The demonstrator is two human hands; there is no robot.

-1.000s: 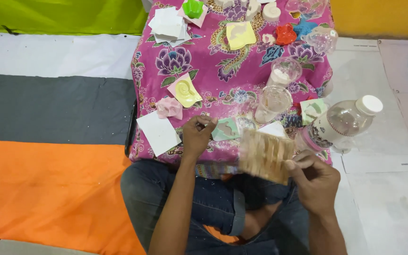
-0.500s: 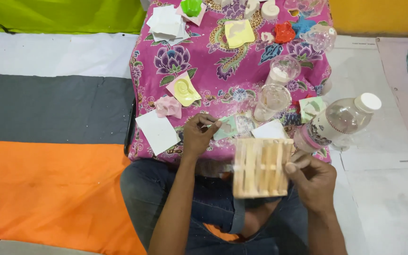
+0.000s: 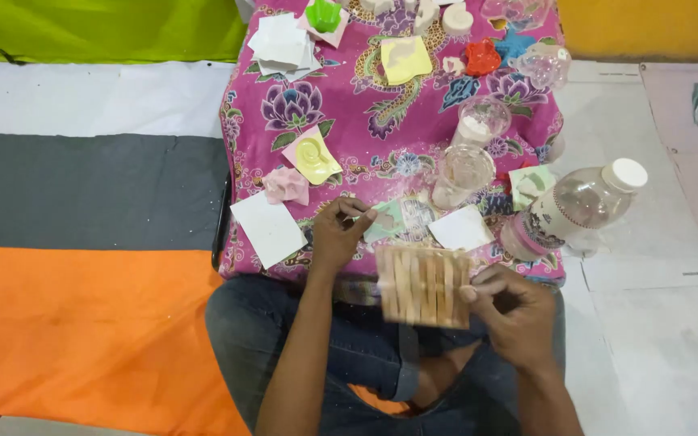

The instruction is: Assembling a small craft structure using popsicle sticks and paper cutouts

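Observation:
My right hand (image 3: 510, 311) holds a small box made of wooden ice-cream sticks (image 3: 423, 284) over my lap, gripping its right side. My left hand (image 3: 339, 234) rests at the near edge of the pink flowered cloth (image 3: 381, 137), fingers pinched on a thin stick or brush whose tip points to a pale green paper square (image 3: 384, 220). A white paper square (image 3: 462, 228) lies just beyond the box.
A plastic bottle (image 3: 575, 208) lies on its side at the right. Two clear cups (image 3: 464, 171) stand mid-cloth. Paper squares with small moulded shapes, a pink piece (image 3: 286, 184), a red shape (image 3: 481, 56) and a white paper stack (image 3: 281, 42) are scattered. Orange, grey and white mats lie left.
The stick box has been turned in my right hand and shifted slightly right and down. My left hand stays at the cloth's edge with the thin tool.

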